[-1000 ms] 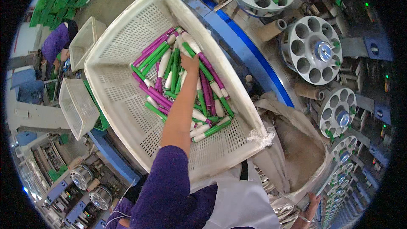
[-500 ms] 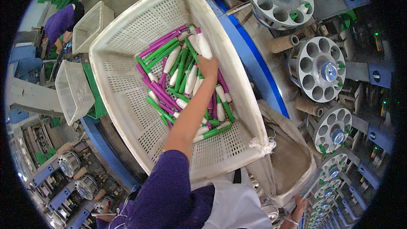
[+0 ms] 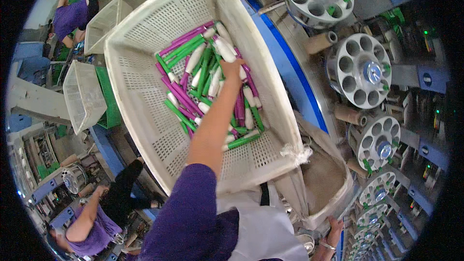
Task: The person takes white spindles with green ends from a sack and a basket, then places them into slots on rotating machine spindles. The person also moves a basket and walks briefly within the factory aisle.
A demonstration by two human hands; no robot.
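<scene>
My left hand (image 3: 234, 69) reaches into a large white perforated plastic basket (image 3: 145, 24). Its fingers are closed round the lower end of a white-wound bobbin (image 3: 224, 50), which tilts up and to the left and shows a purple tip. Around and under it lie many green and purple tubes, several partly wound with white yarn, such as a green bobbin (image 3: 244, 140) near the front of the heap. My right hand (image 3: 332, 232), with a bracelet at the wrist, is at lower right beside a cloth-lined bin (image 3: 328, 183). Its fingers look apart, with nothing visible in them.
A row of machines with round silver bobbin holders (image 3: 365, 71) runs down the right. Blue machine edging (image 3: 309, 101) borders the basket. Two white crates (image 3: 87, 99) stand at left. One person in purple (image 3: 75, 19) bends at upper left; another (image 3: 96, 222) is at lower left.
The bobbin in my left hand has tipped further left. My right hand has shifted slightly left, its fingers pointing up more. A person has come into view at lower left.
</scene>
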